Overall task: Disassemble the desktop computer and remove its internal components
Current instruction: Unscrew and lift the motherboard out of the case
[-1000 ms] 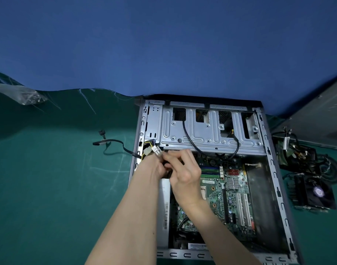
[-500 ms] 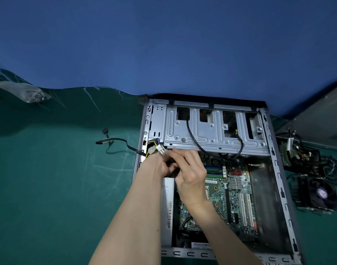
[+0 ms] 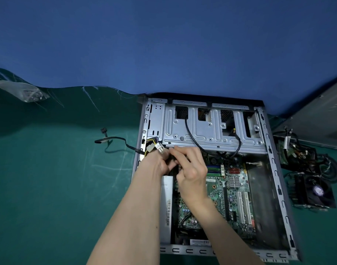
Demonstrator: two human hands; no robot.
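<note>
An open desktop case lies on its side on a green mat, with the green motherboard exposed and a silver drive cage at its far end. Both my hands meet at the case's left wall, just below the cage. My left hand grips a bundle of yellow and black power wires ending in white connectors. My right hand has its fingers curled, pinching at the same bundle beside the left hand. What the fingers hold underneath is hidden.
A black cable trails out of the case onto the green mat at left. A removed fan with heatsink and a tangle of cables lie to the right. A clear plastic bag sits at far left. A grey panel leans at right.
Both hands stay at the connector bundle with only small finger shifts. The view has drifted slightly, so the case appears a little further right.
</note>
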